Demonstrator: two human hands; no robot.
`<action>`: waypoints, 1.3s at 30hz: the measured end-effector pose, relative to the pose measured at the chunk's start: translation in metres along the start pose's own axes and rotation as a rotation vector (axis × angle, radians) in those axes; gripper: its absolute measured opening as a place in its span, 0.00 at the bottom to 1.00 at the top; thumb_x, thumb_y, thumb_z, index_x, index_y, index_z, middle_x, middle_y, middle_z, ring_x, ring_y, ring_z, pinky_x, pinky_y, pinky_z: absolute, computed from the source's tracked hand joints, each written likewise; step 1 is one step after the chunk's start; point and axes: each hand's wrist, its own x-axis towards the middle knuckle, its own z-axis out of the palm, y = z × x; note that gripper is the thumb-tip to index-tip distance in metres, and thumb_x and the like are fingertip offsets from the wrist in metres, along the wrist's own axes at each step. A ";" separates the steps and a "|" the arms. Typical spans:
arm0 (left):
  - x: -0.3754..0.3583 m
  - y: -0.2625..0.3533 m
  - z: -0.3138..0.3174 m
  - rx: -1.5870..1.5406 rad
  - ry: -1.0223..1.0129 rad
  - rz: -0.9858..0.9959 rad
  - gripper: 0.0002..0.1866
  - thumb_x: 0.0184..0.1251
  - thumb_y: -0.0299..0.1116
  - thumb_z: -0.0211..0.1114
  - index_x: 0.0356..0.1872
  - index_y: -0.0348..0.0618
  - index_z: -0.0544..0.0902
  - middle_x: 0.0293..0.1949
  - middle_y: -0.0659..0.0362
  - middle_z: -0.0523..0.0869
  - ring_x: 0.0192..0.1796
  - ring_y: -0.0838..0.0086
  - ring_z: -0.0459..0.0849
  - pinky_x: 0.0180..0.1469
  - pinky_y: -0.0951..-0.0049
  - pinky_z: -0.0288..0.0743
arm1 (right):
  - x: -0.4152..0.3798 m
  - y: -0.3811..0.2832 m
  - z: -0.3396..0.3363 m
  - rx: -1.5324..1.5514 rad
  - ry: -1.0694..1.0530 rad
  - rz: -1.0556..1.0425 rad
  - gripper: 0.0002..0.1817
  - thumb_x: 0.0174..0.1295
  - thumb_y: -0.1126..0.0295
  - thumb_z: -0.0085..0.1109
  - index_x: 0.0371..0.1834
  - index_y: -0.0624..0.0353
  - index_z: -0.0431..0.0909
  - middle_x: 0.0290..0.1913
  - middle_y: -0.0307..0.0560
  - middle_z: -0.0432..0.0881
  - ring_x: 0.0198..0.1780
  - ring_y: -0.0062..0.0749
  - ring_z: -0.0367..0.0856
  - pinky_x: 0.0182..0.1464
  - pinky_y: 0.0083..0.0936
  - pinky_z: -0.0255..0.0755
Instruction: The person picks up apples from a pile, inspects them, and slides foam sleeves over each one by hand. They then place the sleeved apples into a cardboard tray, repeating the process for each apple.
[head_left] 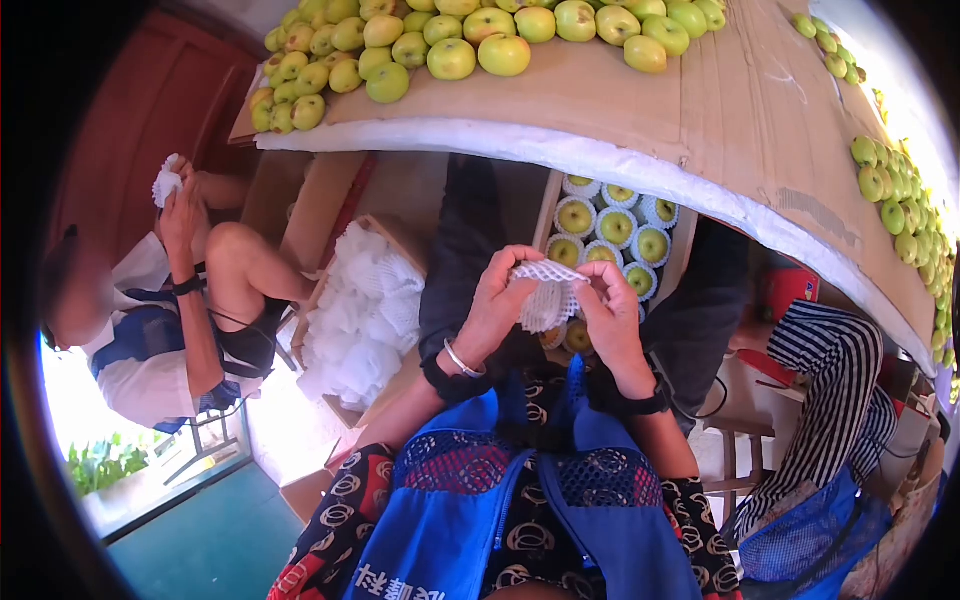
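Both hands meet just in front of the crate of netted apples. The left hand and right hand each pinch one edge of a foam net, stretched between them. The net's mouth faces the crate; neither hand is nearer. No apple is visibly inside the net. Loose nets lie left of the crate.

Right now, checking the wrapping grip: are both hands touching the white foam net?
Touching. The head view shows the left hand and the right hand both pinching the white foam net stretched between their fingertips.
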 end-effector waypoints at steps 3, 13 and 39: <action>0.000 -0.008 -0.007 0.169 -0.076 0.111 0.16 0.58 0.21 0.55 0.49 0.40 0.73 0.44 0.61 0.78 0.45 0.81 0.76 0.48 0.80 0.70 | 0.001 0.005 -0.003 0.391 -0.075 0.226 0.08 0.62 0.74 0.53 0.44 0.62 0.71 0.39 0.44 0.80 0.38 0.24 0.79 0.40 0.20 0.73; 0.004 0.008 -0.005 -0.663 -0.360 -0.261 0.24 0.60 0.24 0.55 0.59 0.40 0.63 0.49 0.57 0.77 0.51 0.71 0.78 0.55 0.71 0.72 | 0.014 0.025 -0.004 0.812 -0.102 0.468 0.18 0.65 0.69 0.50 0.56 0.64 0.65 0.43 0.46 0.77 0.42 0.26 0.78 0.45 0.22 0.74; 0.007 -0.006 0.009 -0.412 0.010 -0.026 0.18 0.52 0.16 0.65 0.44 0.39 0.73 0.36 0.61 0.80 0.37 0.80 0.79 0.40 0.80 0.76 | 0.030 0.016 0.009 -0.043 0.112 -0.102 0.10 0.55 0.73 0.61 0.40 0.63 0.77 0.30 0.41 0.81 0.32 0.18 0.76 0.36 0.17 0.71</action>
